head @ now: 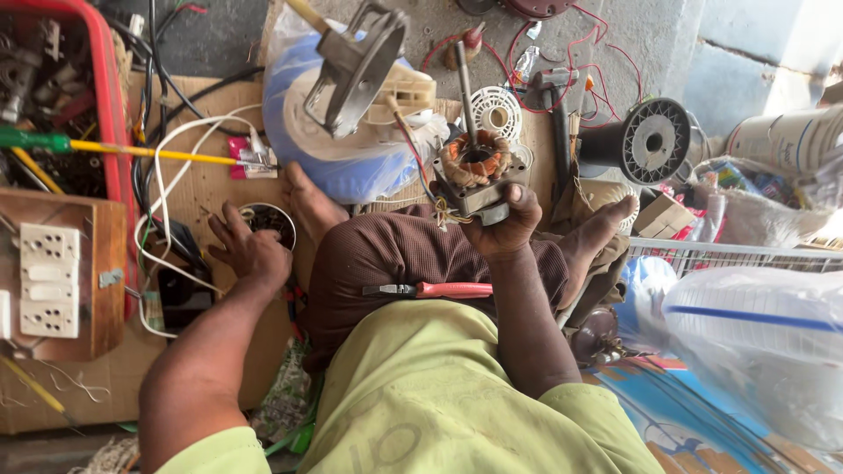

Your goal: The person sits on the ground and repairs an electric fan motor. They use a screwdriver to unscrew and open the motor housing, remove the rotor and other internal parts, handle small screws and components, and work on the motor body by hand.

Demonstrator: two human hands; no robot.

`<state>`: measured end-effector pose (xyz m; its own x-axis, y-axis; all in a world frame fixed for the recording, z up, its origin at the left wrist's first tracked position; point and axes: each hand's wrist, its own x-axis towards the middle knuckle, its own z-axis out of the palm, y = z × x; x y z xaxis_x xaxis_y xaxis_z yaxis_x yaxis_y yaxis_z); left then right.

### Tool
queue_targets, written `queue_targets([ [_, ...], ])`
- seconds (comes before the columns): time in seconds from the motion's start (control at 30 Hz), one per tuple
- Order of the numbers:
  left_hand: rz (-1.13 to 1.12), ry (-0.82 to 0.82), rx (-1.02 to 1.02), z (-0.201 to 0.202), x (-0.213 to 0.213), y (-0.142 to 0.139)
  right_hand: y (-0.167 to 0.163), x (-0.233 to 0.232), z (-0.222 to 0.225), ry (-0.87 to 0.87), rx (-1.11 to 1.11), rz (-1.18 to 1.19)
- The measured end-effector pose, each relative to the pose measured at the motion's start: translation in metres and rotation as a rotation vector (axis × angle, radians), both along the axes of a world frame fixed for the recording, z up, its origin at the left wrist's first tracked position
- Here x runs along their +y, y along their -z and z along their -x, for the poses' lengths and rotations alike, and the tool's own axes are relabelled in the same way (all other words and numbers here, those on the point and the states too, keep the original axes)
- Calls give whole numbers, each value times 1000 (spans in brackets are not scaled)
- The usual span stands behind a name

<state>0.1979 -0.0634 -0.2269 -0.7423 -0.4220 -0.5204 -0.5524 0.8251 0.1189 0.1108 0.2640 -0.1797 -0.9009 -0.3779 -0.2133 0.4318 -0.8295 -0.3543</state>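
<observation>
- Overhead, the head camera looks down on a person seated cross-legged on the ground, in a lime-green shirt and brown trousers, with bare feet showing ahead of the knees.
- Their right hand (507,230) is closed around the metal body of a fan motor (475,175), held up above the right knee; its copper windings form a ring on top, and a thin shaft stands up from the centre.
- Their left hand (250,248) reaches out to the left with fingers loosely curled, fingertips at the rim of a small round tin (270,221) that rests on flattened cardboard (211,180). Whether it grips anything cannot be told.
- Red-handled pliers (430,290) lie across the lap, just below the right wrist.
- Cardboard covers the work surface on the left, over rough grey concrete (650,39) that shows bare at the top.
- White cable (167,175) loops over the cardboard beside a yellow-shafted screwdriver (105,149) with a green handle.
- At far left, a wooden board with white sockets (53,281) sits below a red crate (110,96) of metal parts.
- Ahead lies a blue and white fan base in clear plastic (325,158), with a grey metal bracket resting on it.
- To the right are a black wire spool (652,140), tangled red wires (597,66), a white wire basket (729,254) and bulging clear plastic bags (764,351).
</observation>
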Motion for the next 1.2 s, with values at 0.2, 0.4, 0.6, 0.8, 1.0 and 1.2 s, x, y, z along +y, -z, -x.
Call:
queue_targets([
  [0.2,-127,53,-9,-2,-1,9,9,-3,-5,34,-80,13],
  [0.4,-100,223,485,-2,-12,-3,33,-9,-13,111,-97,53],
  [0.6,-313,-72,575,0,-30,-21,25,-14,-6,30,86,191],
  [0.8,-856,-672,729,21,-48,-37,-19,-23,4,5,114,25],
  [1.0,-1082,-557,974,-15,-45,-85,-39,-14,10,-126,254,-187],
  [1.2,-1297,-464,1119,6,-18,-121,-29,-11,16,-110,355,-308],
])
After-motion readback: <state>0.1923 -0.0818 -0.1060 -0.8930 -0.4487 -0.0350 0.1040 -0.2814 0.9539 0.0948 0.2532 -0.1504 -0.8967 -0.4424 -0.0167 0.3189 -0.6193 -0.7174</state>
